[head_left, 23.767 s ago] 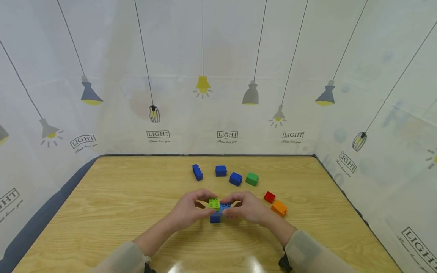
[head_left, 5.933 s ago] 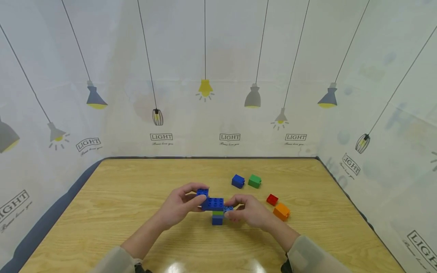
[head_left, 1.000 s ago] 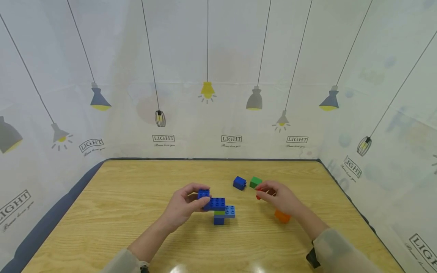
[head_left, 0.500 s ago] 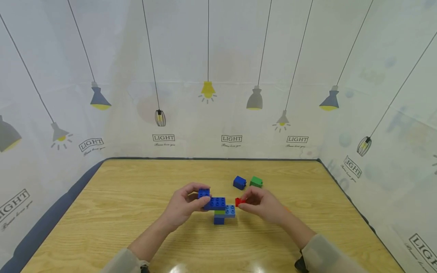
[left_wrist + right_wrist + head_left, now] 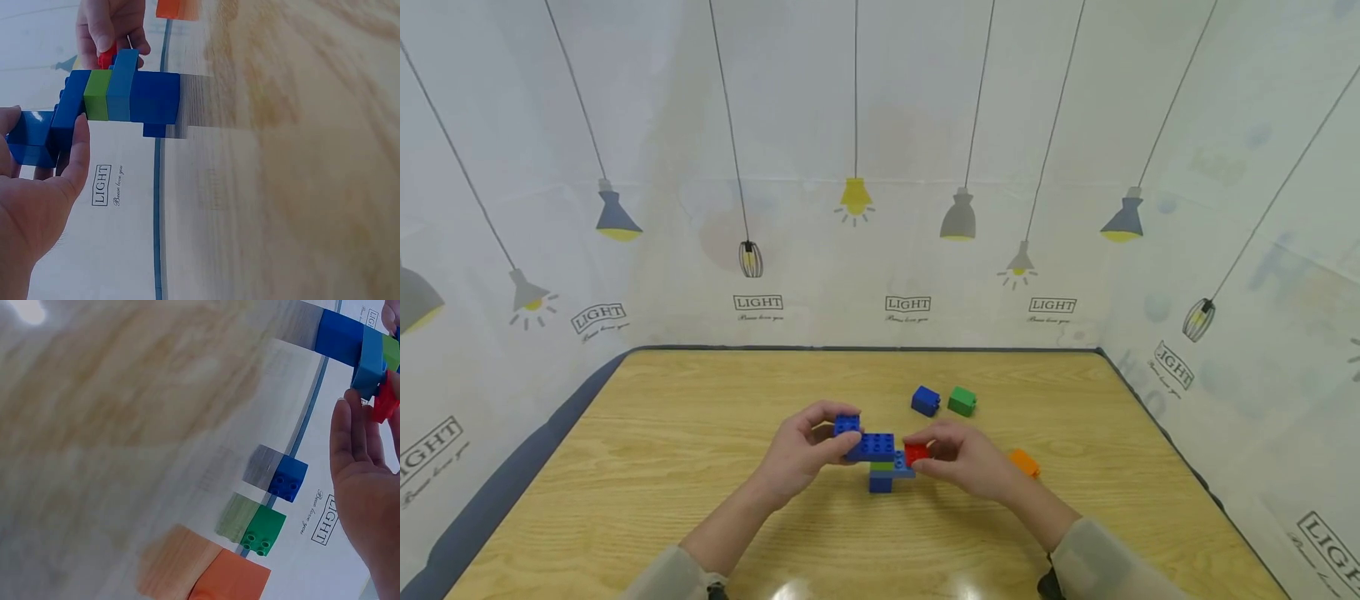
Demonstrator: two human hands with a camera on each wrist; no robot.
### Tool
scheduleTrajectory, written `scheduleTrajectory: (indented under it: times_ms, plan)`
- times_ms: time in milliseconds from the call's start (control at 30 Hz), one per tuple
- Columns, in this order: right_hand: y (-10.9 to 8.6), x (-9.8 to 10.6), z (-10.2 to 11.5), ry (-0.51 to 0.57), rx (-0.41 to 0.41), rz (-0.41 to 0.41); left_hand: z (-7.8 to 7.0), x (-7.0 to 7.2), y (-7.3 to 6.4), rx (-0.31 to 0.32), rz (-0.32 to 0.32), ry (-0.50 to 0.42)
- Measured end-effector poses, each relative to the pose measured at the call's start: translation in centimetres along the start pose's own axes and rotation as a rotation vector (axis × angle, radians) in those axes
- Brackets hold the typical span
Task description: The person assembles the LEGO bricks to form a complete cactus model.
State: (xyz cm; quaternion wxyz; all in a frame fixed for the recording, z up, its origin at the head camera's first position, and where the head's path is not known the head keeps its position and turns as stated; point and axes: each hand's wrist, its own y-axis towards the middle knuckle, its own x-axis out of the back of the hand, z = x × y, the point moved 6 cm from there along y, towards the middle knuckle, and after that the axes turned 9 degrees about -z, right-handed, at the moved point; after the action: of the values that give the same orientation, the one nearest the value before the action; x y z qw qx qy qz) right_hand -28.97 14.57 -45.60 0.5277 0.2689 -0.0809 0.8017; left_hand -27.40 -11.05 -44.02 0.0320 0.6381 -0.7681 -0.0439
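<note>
Watching the head view, I have my left grip [image 5: 807, 452] pinching the small blue brick [image 5: 847, 426] atop the stepped stack [image 5: 877, 450], and my right grip [image 5: 967, 460] pinching the red brick [image 5: 916, 454] over the outer end of the light-blue brick [image 5: 900, 467]. I'd square its edges, then press straight down while the left supports the overhang. From the left wrist, a lime brick [image 5: 97, 95] sits between the light-blue one and a long blue brick [image 5: 70, 103], the blue base [image 5: 155, 97] on the table [image 5: 281, 187]. In the right wrist view, the red brick is partly hidden; I cannot tell whether it's seated.
</note>
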Motion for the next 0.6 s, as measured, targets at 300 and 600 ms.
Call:
scheduleTrajectory:
  times_ms: [300, 600]
  plan:
    - [-0.04, -0.25, -0.72, 0.082, -0.099, 0.016, 0.00, 0.01, -0.03, 0.007, -0.002, -0.003]
    - [0.02, -0.36, -0.67, 0.065, -0.114, 0.009, 0.02, 0.01, -0.07, 0.004, 0.001, 0.001]
